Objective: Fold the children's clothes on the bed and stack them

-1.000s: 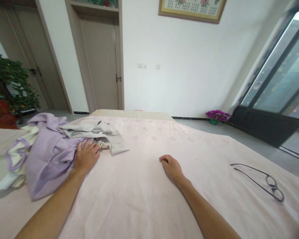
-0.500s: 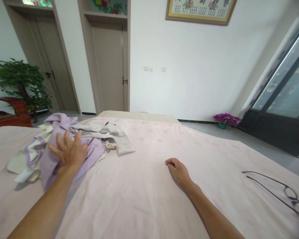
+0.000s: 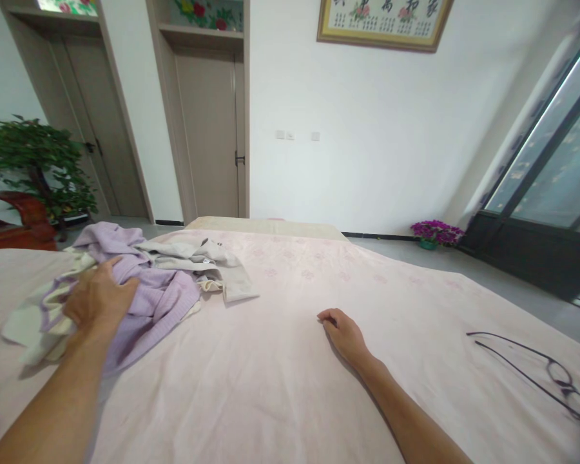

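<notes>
My left hand is in the heap of clothes at the left, its fingers curled into a lilac knit garment and its thumb lying over the fabric. Under and beside that garment lie cream pieces with lilac trim, partly hidden by the hand. A light grey garment spreads out from the heap's right side. My right hand rests on the pink bedsheet, fingers loosely curled in, with nothing seen in it.
Black-framed glasses lie unfolded on the sheet at the right. Beyond the sheet stand a red wooden chair, a leafy plant and a pot of purple flowers. A door is set in the back wall.
My left hand has moved left across the lilac garment and its spread fingers have curled into it. The garment has bunched up. My right hand has stayed in place.
</notes>
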A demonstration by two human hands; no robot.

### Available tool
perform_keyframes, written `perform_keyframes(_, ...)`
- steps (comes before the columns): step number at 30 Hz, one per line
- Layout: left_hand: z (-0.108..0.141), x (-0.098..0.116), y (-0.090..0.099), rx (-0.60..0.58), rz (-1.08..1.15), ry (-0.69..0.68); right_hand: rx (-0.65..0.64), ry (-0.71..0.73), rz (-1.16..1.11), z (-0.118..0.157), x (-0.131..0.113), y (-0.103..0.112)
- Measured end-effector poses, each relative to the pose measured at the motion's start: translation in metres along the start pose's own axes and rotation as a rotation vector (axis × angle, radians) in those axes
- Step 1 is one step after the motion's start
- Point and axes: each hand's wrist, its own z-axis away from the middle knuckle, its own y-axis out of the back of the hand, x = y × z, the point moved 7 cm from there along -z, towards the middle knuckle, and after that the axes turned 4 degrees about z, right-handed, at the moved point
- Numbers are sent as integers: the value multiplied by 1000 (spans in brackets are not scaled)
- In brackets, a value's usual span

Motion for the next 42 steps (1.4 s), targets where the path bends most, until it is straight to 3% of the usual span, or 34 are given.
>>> perform_keyframes(4, 6, 26, 45, 268, 126, -88, 4, -2, -13, 0, 1, 1)
perform_keyframes(8, 27, 58, 89, 540, 588, -188, 19, 11, -78, 0, -3, 2)
perform_keyframes(10, 43, 77, 97, 506, 864, -201, 29, 20, -170, 2, -9, 4)
perform_keyframes(12, 63, 103, 91, 300, 1052, -209, 18, 22, -304, 6, -16, 6)
perform_keyframes(14, 87, 128, 73, 7, 1114, -193, 3, 17, -454, 11, -24, 7)
perform_keyframes(17, 135, 174, 35, -579, 1035, -460, 56, -25, -652, 16, -27, 11)
perform_keyframes(19, 157, 187, 10, -788, 888, -617, 110, -85, -740, 17, -20, 13)
perform_keyframes(22, 156, 184, -26, -719, 682, -676, 123, -150, -783, 13, -7, 12)
perform_keyframes(25, 149, 173, -68, -662, 487, -742, 53, -90, -689, 11, -9, 12)
perform_keyframes(31, 143, 157, -144, -681, 245, -839, -196, 310, -271, 20, -61, 0)
perform_keyframes(35, 124, 163, -168, -706, 205, -814, -137, 334, -96, 17, -74, -1)
perform_keyframes(38, 108, 168, -183, -825, 272, -811, 18, 239, 9, 4, -52, 18)
perform_keyframes(42, 97, 162, -203, -897, 262, -802, 302, -74, 46, -10, 24, 64)
